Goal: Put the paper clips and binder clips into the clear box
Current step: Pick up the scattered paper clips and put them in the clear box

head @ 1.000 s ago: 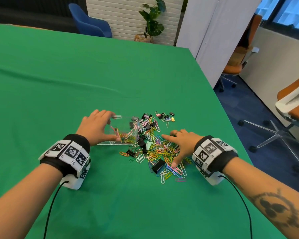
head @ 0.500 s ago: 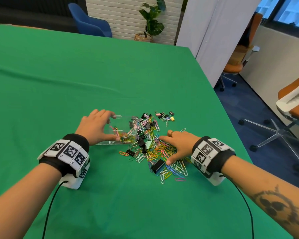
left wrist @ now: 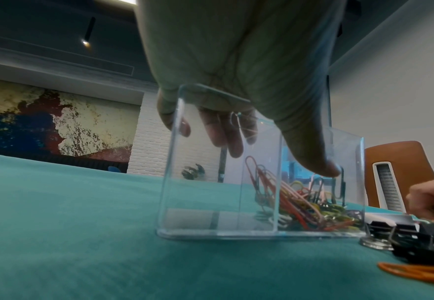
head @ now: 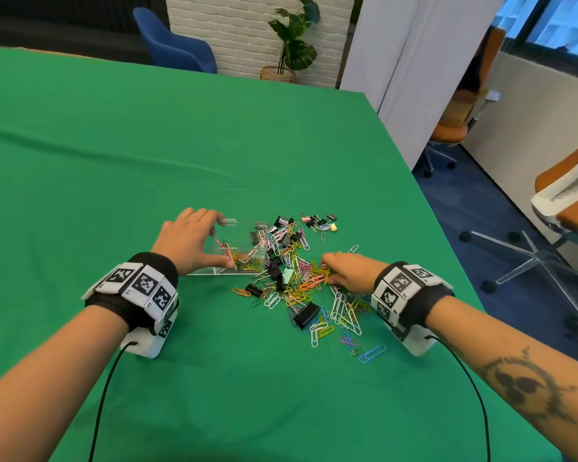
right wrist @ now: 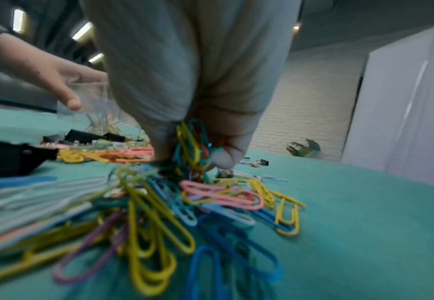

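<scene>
The clear box (head: pixel 239 248) (left wrist: pixel 262 182) stands on the green cloth with several coloured paper clips inside. My left hand (head: pixel 191 241) (left wrist: pixel 249 91) grips its rim, thumb on the near wall and fingers over the far side. A heap of coloured paper clips (head: pixel 301 285) (right wrist: pixel 159 203) and black binder clips (head: pixel 306 314) lies right of the box. My right hand (head: pixel 342 273) (right wrist: pixel 192 150) sits on the heap, fingers curled, pinching a bunch of paper clips (right wrist: pixel 191 146) just above the cloth.
A small group of binder clips (head: pixel 319 222) lies behind the heap. The table's right edge (head: pixel 447 248) runs close past my right wrist. Office chairs (head: pixel 561 221) stand on the floor beyond it. Wide bare green cloth (head: pixel 114 145) stretches left and behind.
My right hand has drawn its spread fingers together over the heap and closed them on a bunch of paper clips. The left hand has stayed on the box.
</scene>
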Demonstrator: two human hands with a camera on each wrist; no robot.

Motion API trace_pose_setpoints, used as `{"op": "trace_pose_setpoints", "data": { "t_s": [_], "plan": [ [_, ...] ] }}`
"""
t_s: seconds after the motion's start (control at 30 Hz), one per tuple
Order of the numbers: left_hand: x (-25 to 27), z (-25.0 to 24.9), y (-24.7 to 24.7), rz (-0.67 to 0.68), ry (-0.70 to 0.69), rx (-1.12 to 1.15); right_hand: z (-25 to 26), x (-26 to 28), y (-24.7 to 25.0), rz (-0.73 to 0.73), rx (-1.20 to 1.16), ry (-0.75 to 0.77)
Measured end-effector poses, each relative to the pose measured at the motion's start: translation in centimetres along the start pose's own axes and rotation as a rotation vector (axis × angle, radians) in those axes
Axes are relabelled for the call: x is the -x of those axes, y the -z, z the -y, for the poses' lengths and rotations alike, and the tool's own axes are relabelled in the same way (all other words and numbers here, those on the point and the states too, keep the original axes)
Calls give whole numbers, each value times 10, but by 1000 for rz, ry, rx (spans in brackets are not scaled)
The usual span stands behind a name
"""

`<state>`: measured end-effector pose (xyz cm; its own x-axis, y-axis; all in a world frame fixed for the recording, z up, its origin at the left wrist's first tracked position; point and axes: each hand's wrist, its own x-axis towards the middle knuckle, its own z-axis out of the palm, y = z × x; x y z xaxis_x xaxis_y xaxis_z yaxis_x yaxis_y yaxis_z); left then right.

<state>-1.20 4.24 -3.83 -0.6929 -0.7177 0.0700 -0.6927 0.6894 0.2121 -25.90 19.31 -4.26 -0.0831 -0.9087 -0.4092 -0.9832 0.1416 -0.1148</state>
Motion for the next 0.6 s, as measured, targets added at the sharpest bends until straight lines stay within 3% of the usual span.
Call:
{"op": "trace_pose_setpoints", "data": {
  "t_s": [0.33,0.6],
  "plan": [
    [0,1,1,19,-2,5,13,6,32,-117,-179,9],
    [1,3,1,13,9,13,86,-41,68,-236,-204,138]
  ]
}}
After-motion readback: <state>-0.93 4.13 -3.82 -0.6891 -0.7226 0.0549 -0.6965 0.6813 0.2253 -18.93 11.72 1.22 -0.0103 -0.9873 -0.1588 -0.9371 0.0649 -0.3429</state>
